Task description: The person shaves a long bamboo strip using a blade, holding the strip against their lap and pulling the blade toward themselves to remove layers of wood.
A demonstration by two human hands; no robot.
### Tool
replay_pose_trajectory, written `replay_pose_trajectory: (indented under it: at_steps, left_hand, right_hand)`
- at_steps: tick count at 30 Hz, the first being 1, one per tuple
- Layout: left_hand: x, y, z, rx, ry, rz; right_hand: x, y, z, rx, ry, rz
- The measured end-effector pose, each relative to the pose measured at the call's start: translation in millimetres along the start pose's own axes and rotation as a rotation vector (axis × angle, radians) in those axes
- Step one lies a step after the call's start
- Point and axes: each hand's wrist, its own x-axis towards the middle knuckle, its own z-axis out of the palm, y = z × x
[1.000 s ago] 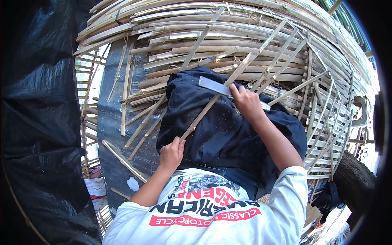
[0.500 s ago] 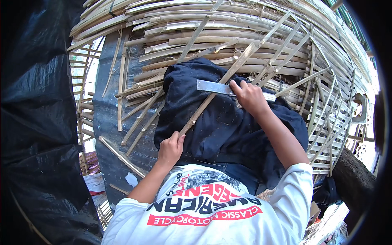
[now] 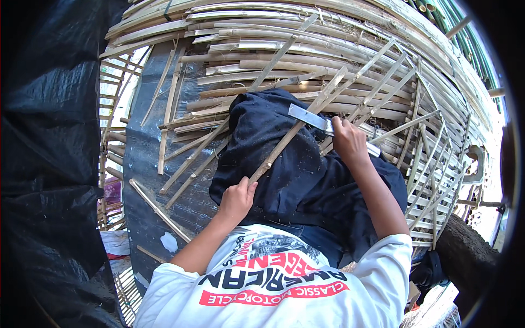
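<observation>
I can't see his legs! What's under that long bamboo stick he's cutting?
Under the bamboo stick lies a dark cloth across the lap. What the cloth covers is hidden. The left hand grips the stick; the right hand holds a knife.

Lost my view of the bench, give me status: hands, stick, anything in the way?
Left hand grips bamboo strip at its near end. Right hand holds knife against it. Strip lies over dark cloth; nothing blocking.

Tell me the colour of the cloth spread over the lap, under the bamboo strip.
Dark navy, nearly black cloth, dusted with pale shavings; head view.
</observation>
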Motion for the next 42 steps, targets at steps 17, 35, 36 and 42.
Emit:
replay_pose_trajectory:
  at_steps: [17, 35, 36, 42]
  left_hand:
    - [-1.6, -0.6, 7.9, 0.005, 0.065, 0.051]
    - [4.8, -1.3, 10.2, 0.044, 0.051, 0.085]
    - [3.9, -3.8, 10.6, 0.026, 0.051, 0.084]
    - [3.4, -10.3, 8.2, 0.004, 0.022, 0.099]
  right_hand:
    - [29.5, -7.2, 0.2, 0.072, -0.131, 0.032]
    - [71.2, 67.4, -50.6, -0.195, -0.077, 0.336]
    - [67.8, 58.7, -50.3, -0.136, -0.051, 0.316]
    - [47.5, 26.7, -33.3, -0.030, -0.026, -0.177]
